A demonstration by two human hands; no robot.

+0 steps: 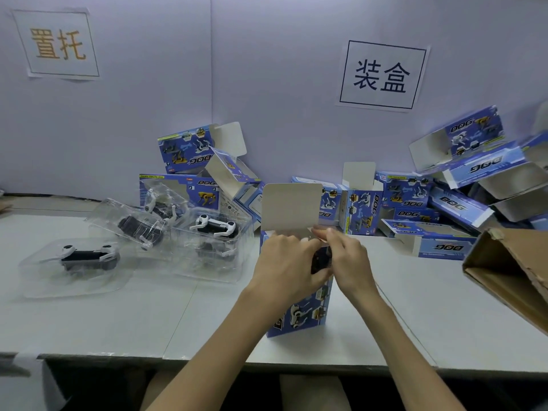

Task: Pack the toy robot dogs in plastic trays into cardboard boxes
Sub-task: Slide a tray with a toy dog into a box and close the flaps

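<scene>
Two hands at the top of one blue box

Some clear trays [53, 280] lie on the left of the table [118, 321], each with a toy dog [89, 256] inside. Near the middle a box [299, 312] stands up tall, its flap [292, 207] sticking up. The left hand [284, 262] has bent fingers and grips the top of the box. The right hand [347, 259] touches the left one and pinches the top edge of the box. A dark dog shows between the hands, down in the box. More boxes [415, 203] are piled by the wall behind. A brown carton [510, 271] tilts at the far right
</scene>
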